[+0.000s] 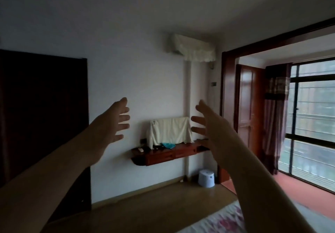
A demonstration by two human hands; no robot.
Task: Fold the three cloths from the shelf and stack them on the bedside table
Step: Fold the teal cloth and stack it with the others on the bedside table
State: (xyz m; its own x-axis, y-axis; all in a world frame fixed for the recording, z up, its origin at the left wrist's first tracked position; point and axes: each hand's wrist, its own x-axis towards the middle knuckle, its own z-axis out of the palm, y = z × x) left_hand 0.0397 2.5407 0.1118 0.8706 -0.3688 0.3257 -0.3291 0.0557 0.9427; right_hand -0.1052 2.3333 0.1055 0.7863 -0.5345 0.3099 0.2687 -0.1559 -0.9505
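- Dark door (41, 115) fills the far left, against the pale wall
- Left hand (113, 122) is raised in mid-air, fingers straight and spread, palm facing right, holding nothing
- Shelf (168, 154), reddish wood with drawers, hangs on the far wall and shows between the two hands
- Cream cloth (169, 132) is draped over something upright on the shelf; what it covers is hidden
- Blue cloth (168, 145) lies crumpled on the shelf just below the cream cloth's lower edge; any third cloth cannot be made out
- Small dark things sit on the shelf's left part, too small to tell
- AC unit (193, 48), under a pale cover, is high on the wall above the shelf
- Right hand (211, 129) is raised opposite the left, fingers straight and spread, palm facing left, holding nothing, its lower edge overlapping the shelf's right end
- White bin (206, 178) stands on the floor below the shelf's right end
- Window (311, 120) with curtain (274, 124) is at the far right
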